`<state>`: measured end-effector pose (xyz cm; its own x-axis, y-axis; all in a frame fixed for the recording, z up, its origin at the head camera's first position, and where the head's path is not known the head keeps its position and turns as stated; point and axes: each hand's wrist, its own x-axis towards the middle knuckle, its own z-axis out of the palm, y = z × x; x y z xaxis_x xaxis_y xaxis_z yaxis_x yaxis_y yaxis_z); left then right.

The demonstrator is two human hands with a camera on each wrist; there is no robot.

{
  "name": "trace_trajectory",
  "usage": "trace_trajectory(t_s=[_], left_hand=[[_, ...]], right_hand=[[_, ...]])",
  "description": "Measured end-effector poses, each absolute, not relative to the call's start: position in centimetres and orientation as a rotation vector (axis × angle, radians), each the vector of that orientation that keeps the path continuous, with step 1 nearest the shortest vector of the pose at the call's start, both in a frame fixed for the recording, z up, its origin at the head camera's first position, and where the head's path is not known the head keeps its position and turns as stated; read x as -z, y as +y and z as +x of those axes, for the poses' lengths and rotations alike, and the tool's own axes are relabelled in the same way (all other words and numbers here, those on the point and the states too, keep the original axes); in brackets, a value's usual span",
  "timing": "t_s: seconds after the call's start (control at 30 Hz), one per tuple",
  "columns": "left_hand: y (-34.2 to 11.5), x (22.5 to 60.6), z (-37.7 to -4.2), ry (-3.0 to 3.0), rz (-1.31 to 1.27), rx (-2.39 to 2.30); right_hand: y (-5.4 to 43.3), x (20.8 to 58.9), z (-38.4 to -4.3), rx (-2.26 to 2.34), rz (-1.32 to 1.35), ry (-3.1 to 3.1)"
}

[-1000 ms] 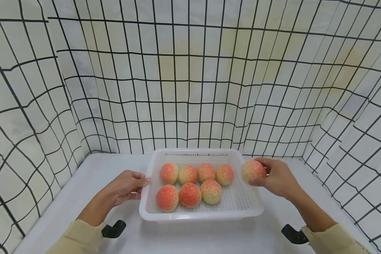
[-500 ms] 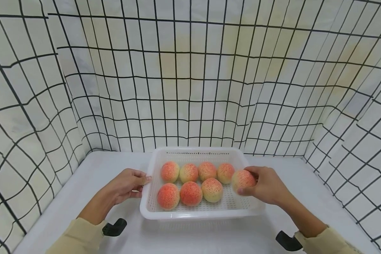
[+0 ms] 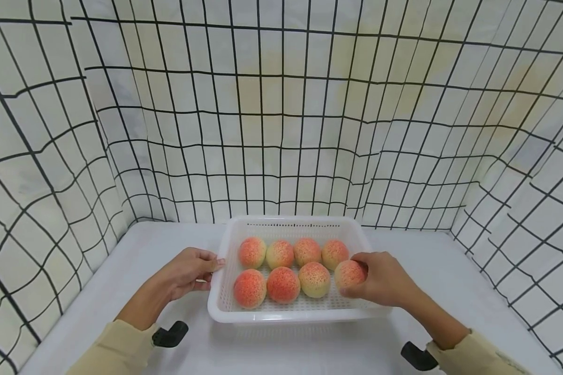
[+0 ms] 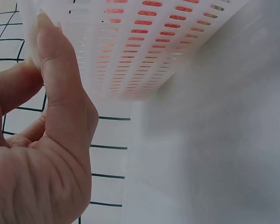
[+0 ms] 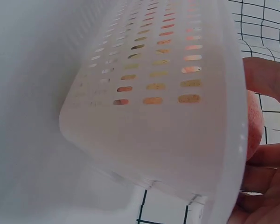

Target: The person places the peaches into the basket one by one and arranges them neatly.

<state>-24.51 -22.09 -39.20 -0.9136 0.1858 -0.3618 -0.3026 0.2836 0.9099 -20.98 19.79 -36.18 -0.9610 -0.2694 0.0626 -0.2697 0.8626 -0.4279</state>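
Observation:
A white slotted plastic basket (image 3: 291,315) holds several red-and-yellow peaches in two rows, among them a deep red peach (image 3: 249,288) at the front left. My left hand (image 3: 190,273) pinches the basket's left rim between thumb and fingers; in the left wrist view the thumb (image 4: 60,79) lies against the basket wall (image 4: 98,46). Inside the basket's right end, my right hand (image 3: 382,278) grips a peach (image 3: 350,276) at the right of the front row. The right wrist view shows that peach (image 5: 255,123) partly hidden behind the basket wall (image 5: 168,135).
The basket stands on a white table (image 3: 300,349). Black wire grid (image 3: 281,151) with white sheeting behind it encloses the table at the back and both sides. Black wrist devices (image 3: 170,334) sit at both cuffs.
From outside the basket's right rim, my right hand has carried the peach left and down into the front row. My left hand keeps its hold on the left rim.

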Motion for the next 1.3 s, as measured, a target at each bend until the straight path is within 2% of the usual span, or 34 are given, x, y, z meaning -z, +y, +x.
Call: trace_trajectory(t_s=[0.63,1.3], left_hand=[[-21.8,38.6,-23.9,2.134,-0.116,-1.666],[-21.9,38.7,-23.8,2.149,-0.136,-1.653]], right_hand=[[18.8,38.5,-21.7,-0.059,0.565,-3.034],[18.0,38.0,-21.5,-0.054,0.577,-3.135]])
